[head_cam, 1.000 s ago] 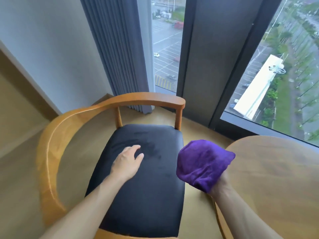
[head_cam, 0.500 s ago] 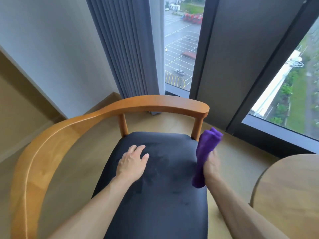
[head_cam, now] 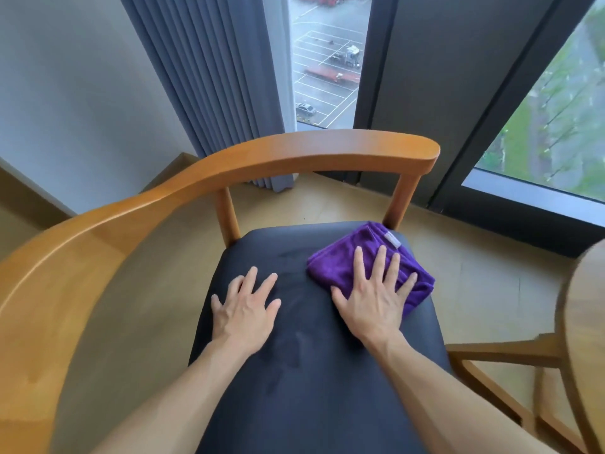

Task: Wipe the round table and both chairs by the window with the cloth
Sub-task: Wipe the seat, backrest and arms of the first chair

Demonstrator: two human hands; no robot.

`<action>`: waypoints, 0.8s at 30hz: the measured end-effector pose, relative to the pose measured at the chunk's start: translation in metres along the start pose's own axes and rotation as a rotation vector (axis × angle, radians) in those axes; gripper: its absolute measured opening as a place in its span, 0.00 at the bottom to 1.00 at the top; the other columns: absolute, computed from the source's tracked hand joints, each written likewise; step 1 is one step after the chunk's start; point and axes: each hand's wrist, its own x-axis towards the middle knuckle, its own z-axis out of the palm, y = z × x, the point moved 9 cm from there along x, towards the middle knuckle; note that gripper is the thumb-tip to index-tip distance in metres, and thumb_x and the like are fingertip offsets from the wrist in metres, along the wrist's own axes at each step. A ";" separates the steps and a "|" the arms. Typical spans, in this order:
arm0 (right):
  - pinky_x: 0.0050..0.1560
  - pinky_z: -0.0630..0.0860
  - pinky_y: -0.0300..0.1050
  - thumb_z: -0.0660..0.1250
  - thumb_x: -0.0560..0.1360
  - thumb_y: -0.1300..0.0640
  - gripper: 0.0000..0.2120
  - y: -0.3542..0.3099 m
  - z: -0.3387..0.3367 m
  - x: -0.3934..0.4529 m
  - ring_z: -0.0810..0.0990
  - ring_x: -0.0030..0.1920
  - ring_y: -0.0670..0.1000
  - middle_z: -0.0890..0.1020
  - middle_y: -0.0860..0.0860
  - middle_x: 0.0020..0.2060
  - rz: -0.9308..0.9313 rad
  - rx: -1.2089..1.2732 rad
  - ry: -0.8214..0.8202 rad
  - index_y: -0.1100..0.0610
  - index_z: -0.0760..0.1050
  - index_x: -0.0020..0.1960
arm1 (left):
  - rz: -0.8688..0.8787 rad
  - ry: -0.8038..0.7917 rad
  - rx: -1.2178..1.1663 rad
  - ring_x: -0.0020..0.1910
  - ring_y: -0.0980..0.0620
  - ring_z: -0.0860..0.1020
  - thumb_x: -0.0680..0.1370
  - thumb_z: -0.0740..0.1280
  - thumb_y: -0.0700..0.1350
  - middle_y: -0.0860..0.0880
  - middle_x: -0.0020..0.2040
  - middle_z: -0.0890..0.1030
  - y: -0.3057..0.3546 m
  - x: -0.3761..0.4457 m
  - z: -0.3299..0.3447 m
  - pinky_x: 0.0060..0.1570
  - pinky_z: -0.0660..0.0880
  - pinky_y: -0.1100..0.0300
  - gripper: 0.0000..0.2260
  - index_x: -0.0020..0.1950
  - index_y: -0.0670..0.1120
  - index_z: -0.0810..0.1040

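Since the earlier frame, the purple cloth (head_cam: 360, 260) has been brought down from beside the seat's right edge, where it was being held bunched and upright, and is now being pressed flat onto the black seat (head_cam: 314, 371) of the chair (head_cam: 294, 155). It is lying folded at the seat's upper right corner, in the centre right of the frame, its long axis running from upper left to lower right, and a small white label is showing at its upper edge. The right hand (head_cam: 373, 299) is being laid wide and flat on top of it, fingers straight and spread, pointing toward the top of the frame. The left hand (head_cam: 245, 309) is resting wide and flat on the bare seat just left of the cloth, fingers spread, apart from the cloth. Faint streaks are showing on the seat between the two forearms. The wooden armrest is curving round the seat from the left edge to the upper middle. The round table (head_cam: 586, 322) is partly showing, blurred, at the right edge. A grey curtain (head_cam: 209, 86) and the window (head_cam: 324, 60) are filling the top of the frame.
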 end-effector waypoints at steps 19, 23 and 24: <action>0.77 0.48 0.61 0.59 0.78 0.45 0.23 -0.200 0.011 0.025 0.59 0.77 0.57 0.65 0.50 0.76 -0.636 0.141 0.012 0.42 0.66 0.73 | 0.085 0.184 -0.156 0.74 0.61 0.64 0.78 0.64 0.57 0.61 0.74 0.68 -0.031 -0.006 -0.024 0.59 0.74 0.58 0.23 0.73 0.56 0.70; 0.74 0.44 0.69 0.58 0.78 0.49 0.22 -0.200 0.015 0.027 0.58 0.77 0.57 0.65 0.50 0.74 -0.676 0.064 0.006 0.42 0.66 0.71 | 0.110 0.167 -0.093 0.71 0.58 0.68 0.74 0.71 0.58 0.60 0.72 0.71 -0.032 -0.006 -0.024 0.51 0.78 0.55 0.24 0.68 0.53 0.75; 0.74 0.43 0.71 0.58 0.78 0.50 0.21 -0.191 0.013 0.031 0.57 0.77 0.56 0.64 0.50 0.75 -0.676 0.046 0.008 0.41 0.65 0.71 | 0.112 0.170 -0.081 0.71 0.57 0.70 0.73 0.72 0.58 0.60 0.71 0.72 -0.031 -0.005 -0.026 0.49 0.78 0.54 0.24 0.67 0.53 0.77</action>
